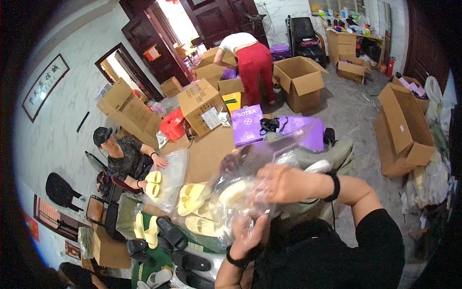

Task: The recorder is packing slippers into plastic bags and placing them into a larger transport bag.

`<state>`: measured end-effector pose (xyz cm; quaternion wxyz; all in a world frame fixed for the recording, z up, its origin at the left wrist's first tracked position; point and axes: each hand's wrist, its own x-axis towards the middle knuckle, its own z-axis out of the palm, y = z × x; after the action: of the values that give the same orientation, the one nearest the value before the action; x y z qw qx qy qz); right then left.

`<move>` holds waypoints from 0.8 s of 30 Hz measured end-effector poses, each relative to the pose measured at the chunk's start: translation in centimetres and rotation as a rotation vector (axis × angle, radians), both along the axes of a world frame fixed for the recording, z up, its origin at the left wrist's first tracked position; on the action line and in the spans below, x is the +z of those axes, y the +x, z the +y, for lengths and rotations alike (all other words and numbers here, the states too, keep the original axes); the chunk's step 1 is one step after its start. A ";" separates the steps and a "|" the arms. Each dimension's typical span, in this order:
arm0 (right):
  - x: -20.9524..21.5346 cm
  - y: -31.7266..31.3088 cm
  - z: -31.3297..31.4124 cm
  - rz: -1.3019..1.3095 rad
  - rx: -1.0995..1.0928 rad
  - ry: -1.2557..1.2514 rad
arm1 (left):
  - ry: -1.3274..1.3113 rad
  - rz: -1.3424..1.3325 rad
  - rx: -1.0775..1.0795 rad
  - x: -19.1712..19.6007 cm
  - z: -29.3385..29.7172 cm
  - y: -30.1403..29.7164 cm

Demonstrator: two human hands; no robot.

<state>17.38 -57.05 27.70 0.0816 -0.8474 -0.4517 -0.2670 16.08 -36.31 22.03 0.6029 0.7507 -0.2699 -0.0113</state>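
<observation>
A clear plastic bag point(231, 179) with a pale yellow slipper point(235, 192) showing through it is between my hands. My right hand point(281, 185) is closed on the bag's upper edge. Lower down, my left hand point(248, 234) pinches the same bag, its fingers partly hidden by the film. More yellow slippers point(190, 199) lie on the table just left of the bag, some partly covered by it. Across the table, a co-worker point(126, 156) has a hand on a pair of yellow slippers point(153, 184) on a flat plastic bag point(172, 179).
Black slippers point(171, 233) and another yellow pair point(146, 229) lie at the table's near left. Purple bags point(247, 126) and a carton point(199, 106) stand at its far side. A second person point(250, 62) bends over boxes behind. Open cartons point(299, 82) stand on the floor.
</observation>
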 end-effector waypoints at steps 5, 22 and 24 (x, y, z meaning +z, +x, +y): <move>-0.4 -1.4 -4.0 -0.033 -0.147 0.018 | -0.028 -0.474 -0.204 -1.8 -5.0 2.2; -6.7 -7.8 -10.7 -0.498 -0.946 0.316 | 0.995 -0.719 -0.458 -27.8 -13.0 5.9; -8.2 -8.9 -9.3 0.072 -0.885 0.188 | 1.362 -0.129 -0.652 -26.1 -14.4 5.5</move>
<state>8.52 -66.37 19.50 0.0517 -0.9566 -0.0168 -0.2864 21.54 -50.71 -4.10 -0.0451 0.8385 -0.4464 -0.3091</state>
